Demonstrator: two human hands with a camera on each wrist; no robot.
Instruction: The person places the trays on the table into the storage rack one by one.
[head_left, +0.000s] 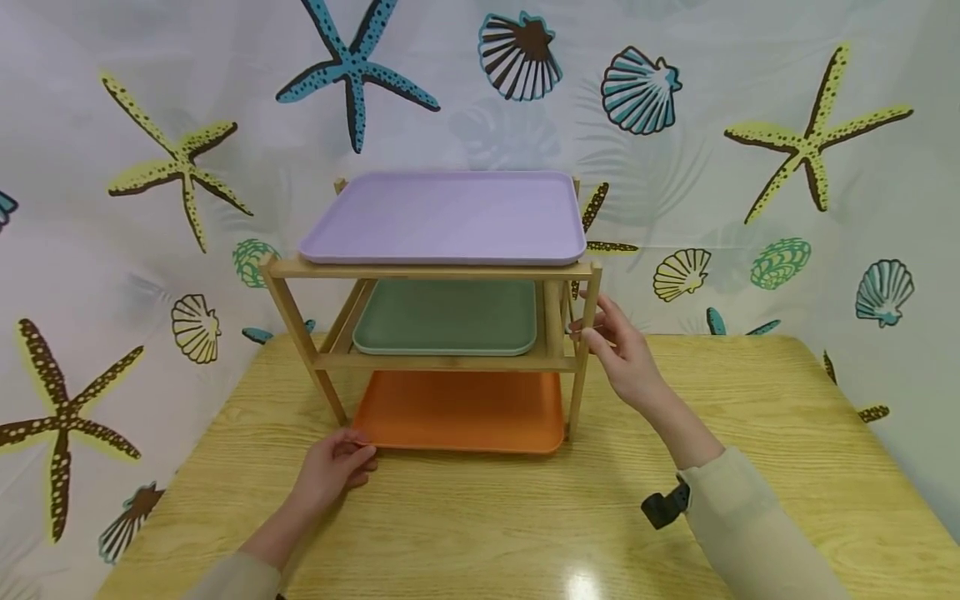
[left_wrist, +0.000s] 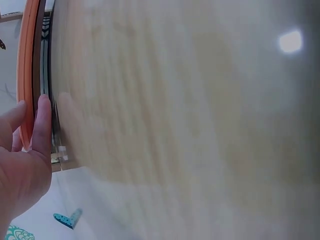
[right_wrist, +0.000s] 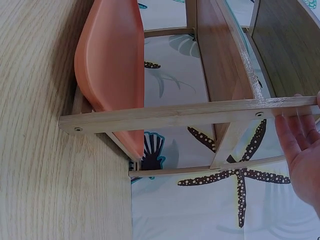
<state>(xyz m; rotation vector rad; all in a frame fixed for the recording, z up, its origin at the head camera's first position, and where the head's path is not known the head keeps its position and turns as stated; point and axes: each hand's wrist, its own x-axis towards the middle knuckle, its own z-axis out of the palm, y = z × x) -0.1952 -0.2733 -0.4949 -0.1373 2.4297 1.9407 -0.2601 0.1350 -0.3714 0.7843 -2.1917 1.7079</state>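
Observation:
A three-tier wooden rack (head_left: 450,362) stands on the table in the head view. It holds a lilac tray (head_left: 450,218) on top, a green tray (head_left: 450,317) in the middle and an orange tray (head_left: 459,412) at the bottom. My left hand (head_left: 333,471) pinches the orange tray's front left corner; the left wrist view shows the thumb and fingers on either side of its rim (left_wrist: 26,65). My right hand (head_left: 622,354) grips the rack's right front post, thumb on the near side. Its fingers wrap the same post (right_wrist: 175,116) in the right wrist view.
The wood-grain table (head_left: 750,433) extends to both sides of the rack and in front of it. Close behind hangs a pale curtain (head_left: 420,133) printed with starfish and shells. A dark strap (head_left: 666,504) is on the right wrist.

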